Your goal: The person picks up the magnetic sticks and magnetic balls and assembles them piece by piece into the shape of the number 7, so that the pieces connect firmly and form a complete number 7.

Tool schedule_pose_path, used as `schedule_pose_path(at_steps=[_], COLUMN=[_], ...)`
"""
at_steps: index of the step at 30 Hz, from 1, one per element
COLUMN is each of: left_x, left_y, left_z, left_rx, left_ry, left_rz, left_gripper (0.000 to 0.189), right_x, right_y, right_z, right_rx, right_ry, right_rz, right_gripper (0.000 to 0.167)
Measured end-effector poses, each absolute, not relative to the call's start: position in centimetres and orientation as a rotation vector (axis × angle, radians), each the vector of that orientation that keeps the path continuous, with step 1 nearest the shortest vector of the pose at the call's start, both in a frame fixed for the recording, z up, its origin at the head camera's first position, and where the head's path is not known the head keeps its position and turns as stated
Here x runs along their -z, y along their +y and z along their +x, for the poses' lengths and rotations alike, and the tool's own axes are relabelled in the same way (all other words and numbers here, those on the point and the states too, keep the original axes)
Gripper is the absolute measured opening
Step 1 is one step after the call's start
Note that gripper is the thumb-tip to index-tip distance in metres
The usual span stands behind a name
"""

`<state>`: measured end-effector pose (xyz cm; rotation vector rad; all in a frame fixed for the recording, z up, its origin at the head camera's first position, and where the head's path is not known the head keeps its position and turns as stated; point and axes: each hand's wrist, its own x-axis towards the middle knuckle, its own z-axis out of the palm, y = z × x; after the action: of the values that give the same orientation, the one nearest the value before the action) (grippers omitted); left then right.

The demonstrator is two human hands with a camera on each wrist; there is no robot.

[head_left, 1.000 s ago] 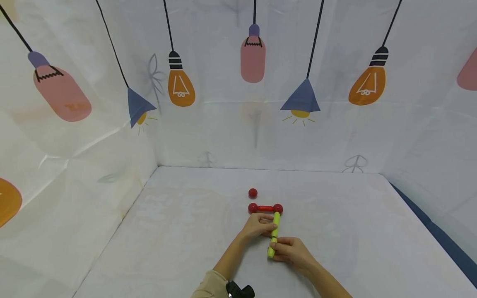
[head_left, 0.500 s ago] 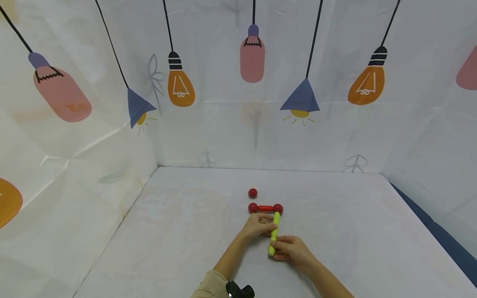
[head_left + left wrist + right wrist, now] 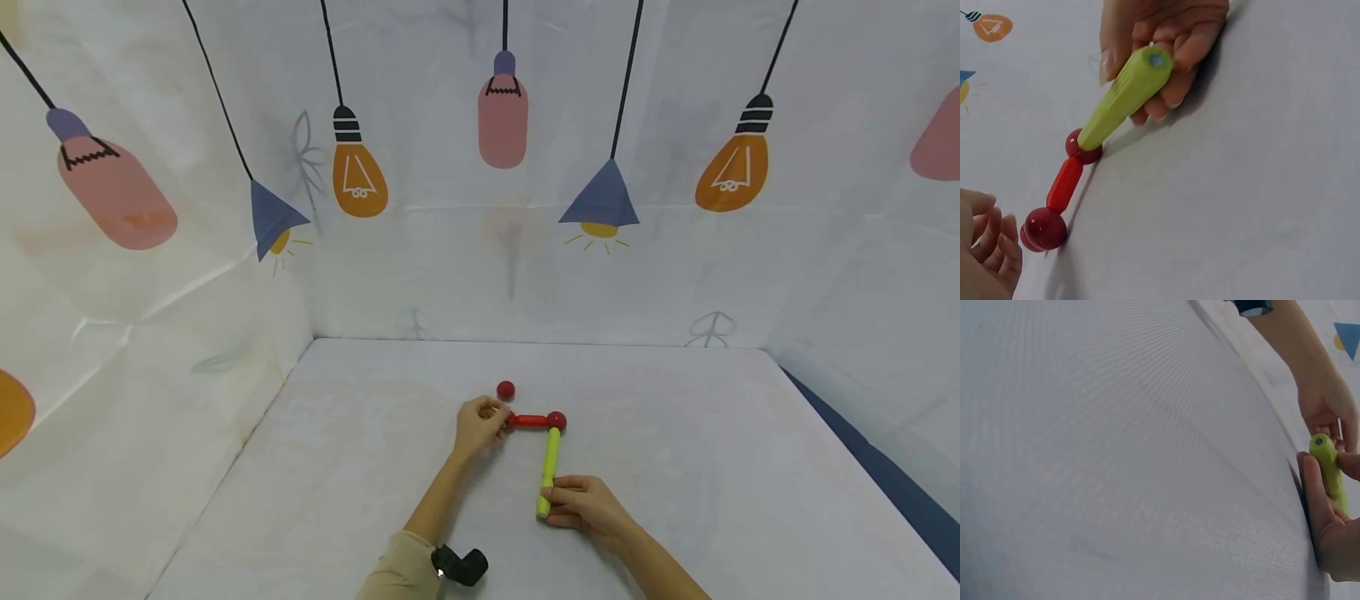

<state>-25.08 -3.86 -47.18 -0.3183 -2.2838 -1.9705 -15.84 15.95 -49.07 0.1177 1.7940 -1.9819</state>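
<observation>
In the head view my right hand (image 3: 588, 507) pinches the near end of a yellow-green rod (image 3: 552, 454) between thumb and fingers. The rod's far end meets a red ball (image 3: 556, 420). From that ball a short red rod (image 3: 532, 421) runs left to a second red ball (image 3: 1045, 229), partly covered by my fingers in the head view. My left hand (image 3: 477, 429) is beside this second ball, its fingers loosely bent with nothing held between them in the left wrist view. The yellow-green rod's hollow end faces the left wrist camera.
A loose red ball (image 3: 506, 390) lies just beyond the joined pieces. All of it is on a white table (image 3: 675, 467), backed by a white sheet (image 3: 442, 258) printed with hanging lamps. A black wrist device (image 3: 460, 566) sits at my left cuff.
My left hand has let go of the yellow-green rod and moved left and away from me to the red ball at the far end. The right hand keeps its hold on the rod.
</observation>
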Motion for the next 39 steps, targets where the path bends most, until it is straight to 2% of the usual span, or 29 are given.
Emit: schedule_pose_path(at_steps=[3,6,9,12,16,26,39], left_x=[48.0,49.1,49.6,50.1,50.6,50.3,50.4], left_y=[-4.7,-5.2,-5.5,-5.5,-5.1,-4.4,-5.9], left_z=[-27.4,-29.5,-30.6,-31.6,-32.4,-32.7,-31.7], left_rx=[1.705,1.537,1.479,1.410,1.288,1.023,1.413], left_ry=[-2.329,-2.441,-2.547,-2.604,-2.665,-2.809,-2.644], left_rz=[-0.200,-0.133,-0.169,-0.268,-0.375,-0.382,-0.285], left_gripper=[0.016,0.032,0.050,0.056,0.053,0.042,0.030], right_x=[49.1,49.0,49.0,48.9,48.9,49.0,49.1], right_y=[15.9,16.0,16.0,15.9,15.8,15.6,15.8], right_z=[-15.8,-15.8,-15.9,-15.9,-15.8,-15.6,-15.8], right_rx=[1.983,1.976,1.974,1.980,1.984,2.000,1.998], right_ry=[1.788,1.786,1.782,1.773,1.765,1.761,1.770], right_rz=[0.112,0.107,0.102,0.100,0.099,0.102,0.110], right_gripper=[0.052,0.052,0.052,0.051,0.053,0.054,0.057])
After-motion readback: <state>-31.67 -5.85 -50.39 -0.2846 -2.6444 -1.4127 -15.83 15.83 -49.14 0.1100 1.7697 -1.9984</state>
